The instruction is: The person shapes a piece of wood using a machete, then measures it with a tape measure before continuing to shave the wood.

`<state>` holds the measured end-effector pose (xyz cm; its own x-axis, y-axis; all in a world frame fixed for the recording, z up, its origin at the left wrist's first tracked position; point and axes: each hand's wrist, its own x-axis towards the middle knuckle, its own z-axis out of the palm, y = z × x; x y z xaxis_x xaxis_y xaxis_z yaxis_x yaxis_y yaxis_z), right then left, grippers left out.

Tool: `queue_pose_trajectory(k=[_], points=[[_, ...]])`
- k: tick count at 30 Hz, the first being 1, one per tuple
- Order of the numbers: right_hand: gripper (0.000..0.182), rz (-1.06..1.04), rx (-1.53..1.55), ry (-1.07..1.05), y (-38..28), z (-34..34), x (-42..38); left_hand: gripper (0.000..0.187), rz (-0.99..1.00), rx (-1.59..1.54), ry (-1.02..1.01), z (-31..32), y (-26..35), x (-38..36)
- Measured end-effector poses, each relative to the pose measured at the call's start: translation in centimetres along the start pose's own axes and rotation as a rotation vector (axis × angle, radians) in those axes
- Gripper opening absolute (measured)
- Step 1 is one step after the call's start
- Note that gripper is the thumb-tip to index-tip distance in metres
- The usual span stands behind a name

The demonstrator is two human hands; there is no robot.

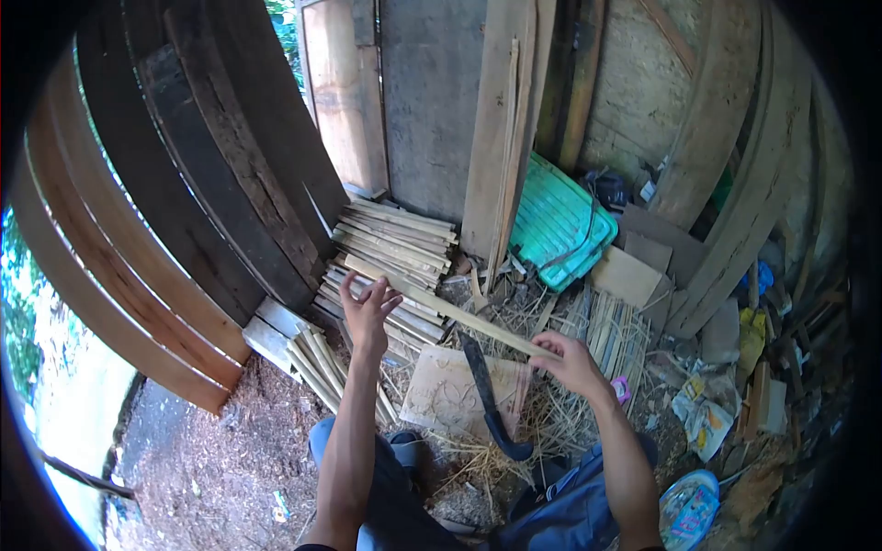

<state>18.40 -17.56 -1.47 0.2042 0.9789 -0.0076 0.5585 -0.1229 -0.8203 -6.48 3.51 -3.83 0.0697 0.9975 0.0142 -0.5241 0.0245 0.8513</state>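
Note:
A long pale bamboo strip (459, 314) slants down from left to right in front of me. My right hand (571, 365) pinches its lower right end between thumb and fingers. Near the upper left end is my left hand (367, 310), its fingers spread and curved, with the strip passing right at the fingertips. Below the strip, a machete (480, 375) with a dark blade and black handle rests across a flat wooden block (432, 390). The handle points toward my knees.
Stacked strips (395, 241) lie beyond my left hand; more pale strips (317, 367) lean at left. Another strip bundle (611, 335) is at right, near a green plastic lid (560, 225). Shavings (551, 422) surround the block. Plank walls (220, 138) stand close; a blue-rimmed container (689, 510) sits lower right.

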Motion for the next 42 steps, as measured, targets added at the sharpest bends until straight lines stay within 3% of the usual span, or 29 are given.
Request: queue_pose_trajectory(k=[2,3,6,10,12,16,23,24,25,27,29,30,31,32,33,35,38,41,42], points=[[0.026,-0.072,-0.120,0.043,4.7,1.1,1.1,0.072,0.000,0.101,0.019,-1.1,-1.0,0.1],[0.026,-0.163,-0.259,0.090,6.7,1.6,1.5,0.072,-0.016,0.120,0.007,-1.8,-1.9,0.3],[0.024,-0.069,-0.378,0.107,9.5,3.1,0.8,0.068,-0.254,0.405,0.078,-5.3,-6.6,0.3],[0.019,-0.038,-0.570,0.090,14.2,6.5,0.3,0.062,-0.375,0.619,0.030,-11.1,-12.6,0.1],[0.012,-0.010,-0.653,0.093,15.5,7.3,0.0,0.057,-0.537,0.796,0.019,-12.6,-14.4,-0.5],[0.010,0.027,-0.657,0.059,16.8,8.1,0.0,0.055,-0.692,0.785,-0.024,-14.2,-16.0,-1.5],[0.018,0.201,-0.637,-0.091,17.5,8.7,-0.2,0.057,-0.753,0.894,-0.048,-17.2,-18.3,-0.4],[0.020,0.174,-0.613,-0.055,17.3,8.7,-0.3,0.056,-0.585,1.174,-0.030,-18.6,-19.2,0.2],[0.022,0.158,-0.592,-0.012,17.1,8.4,-0.6,0.055,-0.394,1.440,-0.028,-17.3,-19.4,0.2],[0.038,0.240,-0.656,0.033,16.4,7.2,-0.7,0.043,0.054,1.676,0.117,-11.8,-18.4,-1.4],[0.039,0.307,-0.489,0.009,15.1,4.0,-1.0,0.033,0.140,1.430,-0.181,-7.2,-18.1,-1.2],[0.039,0.344,-0.496,0.038,14.2,1.3,-1.7,0.032,0.156,1.243,-0.359,-3.7,-17.5,-1.6],[0.039,0.359,-0.392,-0.028,13.2,-1.3,-2.3,0.028,-0.160,1.065,-0.459,0.1,-17.1,-2.6],[0.040,0.365,-0.283,-0.097,12.7,-3.5,-2.9,0.026,-0.248,0.937,-0.575,3.0,-17.7,-3.5],[0.036,0.320,-0.269,-0.031,13.1,-5.6,-4.0,0.025,-0.336,0.807,-0.682,5.6,-18.3,-4.6],[0.036,0.403,-0.145,0.012,13.6,-9.8,-6.3,0.021,-0.363,0.664,-0.822,10.7,-20.4,-7.5],[0.033,0.447,0.021,0.152,21.1,-12.3,-9.3,0.021,-0.332,0.760,-1.089,17.0,-25.0,-11.3],[0.039,0.602,-0.113,0.232,29.5,-11.3,-12.5,0.021,-0.095,0.829,-1.263,20.5,-32.2,-14.7],[0.039,0.608,-0.109,0.229,31.5,-10.5,-13.0,0.023,-0.136,0.866,-1.275,21.5,-34.2,-15.6]])
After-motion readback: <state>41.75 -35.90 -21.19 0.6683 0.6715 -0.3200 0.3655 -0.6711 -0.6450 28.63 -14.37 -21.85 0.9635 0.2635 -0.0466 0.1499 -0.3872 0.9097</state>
